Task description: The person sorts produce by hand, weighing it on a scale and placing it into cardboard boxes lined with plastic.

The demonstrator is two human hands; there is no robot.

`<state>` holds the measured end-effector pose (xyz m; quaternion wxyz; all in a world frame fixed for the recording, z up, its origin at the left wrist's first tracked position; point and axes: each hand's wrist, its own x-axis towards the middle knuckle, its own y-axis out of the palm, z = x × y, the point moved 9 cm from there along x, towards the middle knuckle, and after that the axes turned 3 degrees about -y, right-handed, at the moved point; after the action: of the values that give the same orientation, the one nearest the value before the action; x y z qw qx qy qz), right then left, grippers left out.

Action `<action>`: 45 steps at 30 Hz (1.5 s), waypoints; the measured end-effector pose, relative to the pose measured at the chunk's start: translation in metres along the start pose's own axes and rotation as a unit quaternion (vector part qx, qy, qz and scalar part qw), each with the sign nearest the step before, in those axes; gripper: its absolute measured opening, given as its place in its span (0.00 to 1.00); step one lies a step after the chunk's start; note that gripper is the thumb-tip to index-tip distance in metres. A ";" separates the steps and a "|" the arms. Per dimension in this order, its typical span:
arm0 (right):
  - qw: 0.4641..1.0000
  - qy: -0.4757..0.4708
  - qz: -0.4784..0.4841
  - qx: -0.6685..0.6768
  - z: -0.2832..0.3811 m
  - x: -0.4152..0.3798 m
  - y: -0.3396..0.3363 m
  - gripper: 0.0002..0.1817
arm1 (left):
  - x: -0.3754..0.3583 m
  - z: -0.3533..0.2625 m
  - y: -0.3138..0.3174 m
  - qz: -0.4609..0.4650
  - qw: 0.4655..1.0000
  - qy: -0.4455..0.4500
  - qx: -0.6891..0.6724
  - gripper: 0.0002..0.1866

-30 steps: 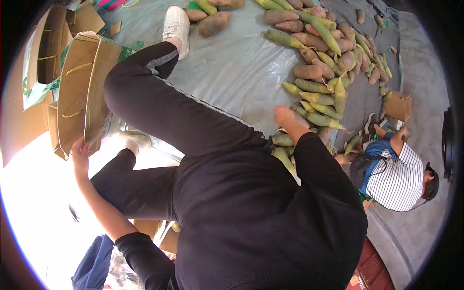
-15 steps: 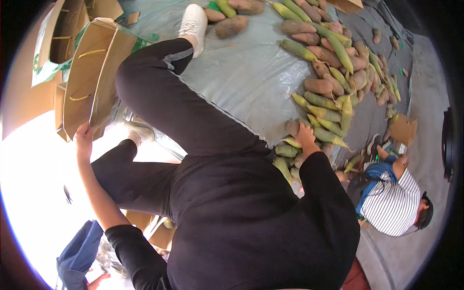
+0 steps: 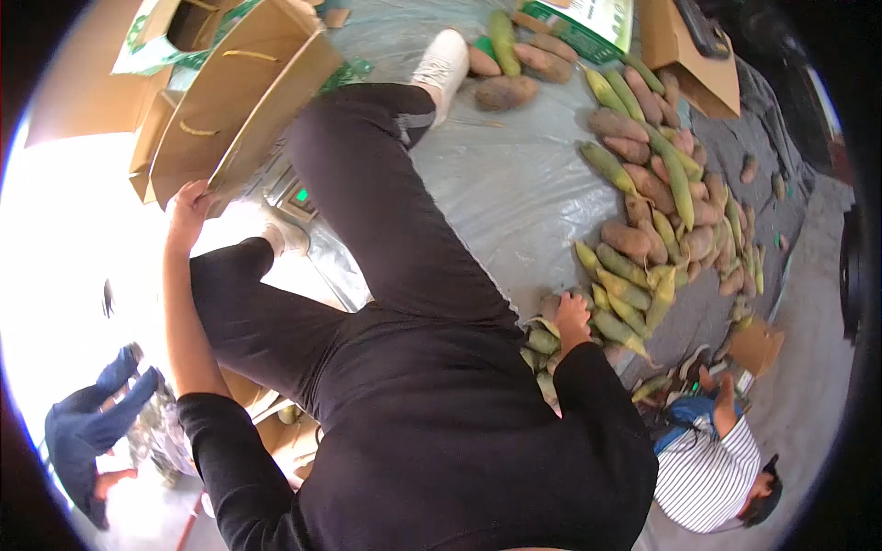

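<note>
My left hand [image 3: 190, 204] pinches the lower edge of an open cardboard box [image 3: 253, 115] with yellow cord handles, tilted up at the left. On the other side, my right hand [image 3: 573, 317] has its fingers curled over a brownish-pink root vegetable [image 3: 550, 304] at the near end of a pile. Part of that root is hidden by the fingers. Around it lie green radishes [image 3: 625, 291] and more brownish-pink roots [image 3: 627, 239].
Plastic sheeting [image 3: 496, 202] covers the floor. A green and white carton [image 3: 597, 28] and a brown box [image 3: 684, 60] stand at the top. A person in a striped shirt [image 3: 707, 482] sits at lower right; another person [image 3: 83, 422] is at lower left.
The view has shifted, bringing the green and white carton and brown box into sight at the top. My left hand stays on the box edge and my right hand stays at the root.
</note>
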<state>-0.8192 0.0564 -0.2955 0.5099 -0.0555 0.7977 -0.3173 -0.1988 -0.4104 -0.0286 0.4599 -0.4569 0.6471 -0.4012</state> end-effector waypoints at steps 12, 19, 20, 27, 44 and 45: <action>0.998 0.024 0.043 -0.041 0.032 0.004 0.007 0.36 | -0.011 -0.024 -0.004 -0.010 1.000 -0.003 -0.010 0.12; 0.964 -0.108 -0.063 0.235 0.070 0.031 -0.046 0.37 | -0.014 -0.043 -0.016 0.000 0.998 -0.006 0.061 0.14; 0.937 -0.136 -0.091 0.308 0.085 0.019 -0.083 0.35 | -0.014 -0.040 -0.014 0.001 0.999 -0.010 0.045 0.13; 0.801 -0.314 -0.211 0.465 0.159 0.045 -0.269 0.39 | -0.016 -0.030 -0.004 0.020 0.995 -0.019 0.095 0.11; 0.541 -0.743 -0.358 0.166 0.481 -0.278 -0.584 0.35 | -0.011 -0.033 -0.013 -0.019 0.998 0.017 0.061 0.14; 0.568 -0.733 -0.352 0.128 0.505 -0.279 -0.575 0.36 | -0.012 -0.034 -0.016 -0.032 0.998 0.019 0.047 0.12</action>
<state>-0.3933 -0.5111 0.1046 0.7699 -0.4790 0.0191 -0.4212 -0.2262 -0.3994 -0.0025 0.4555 -0.4477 0.6212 -0.4541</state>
